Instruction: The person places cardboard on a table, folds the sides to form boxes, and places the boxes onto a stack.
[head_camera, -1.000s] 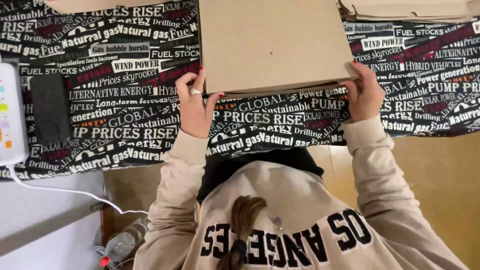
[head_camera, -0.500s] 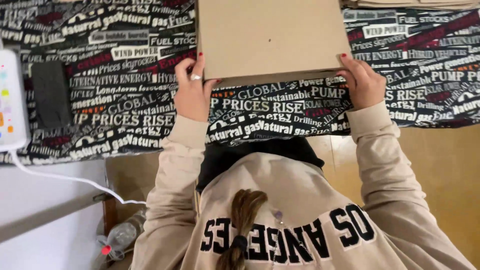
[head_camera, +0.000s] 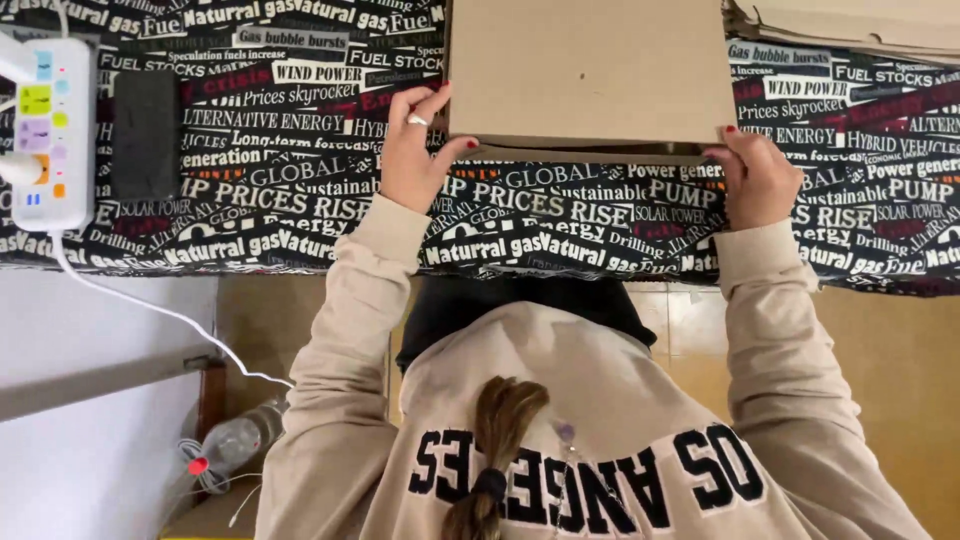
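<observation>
A flat brown cardboard box (head_camera: 590, 70) lies on a table covered with a black cloth (head_camera: 300, 220) printed with white words. My left hand (head_camera: 410, 160), with a ring on one finger, grips the box's near left corner, fingers on top and thumb at the edge. My right hand (head_camera: 755, 180) holds the near right corner the same way. The box's far side is cut off by the top of the view. My beige sweatshirt sleeves reach forward over the table's near edge.
A white power strip (head_camera: 50, 130) with coloured buttons and a dark flat rectangular device (head_camera: 145, 130) lie on the cloth at the left. More flat cardboard (head_camera: 850, 20) is stacked at the top right. A white cable (head_camera: 150, 305) hangs down towards a plastic bottle (head_camera: 230, 440) on the floor.
Both hands keep their hold on the box's near corners. Box, hands and table all sit a little higher and further right in the view.
</observation>
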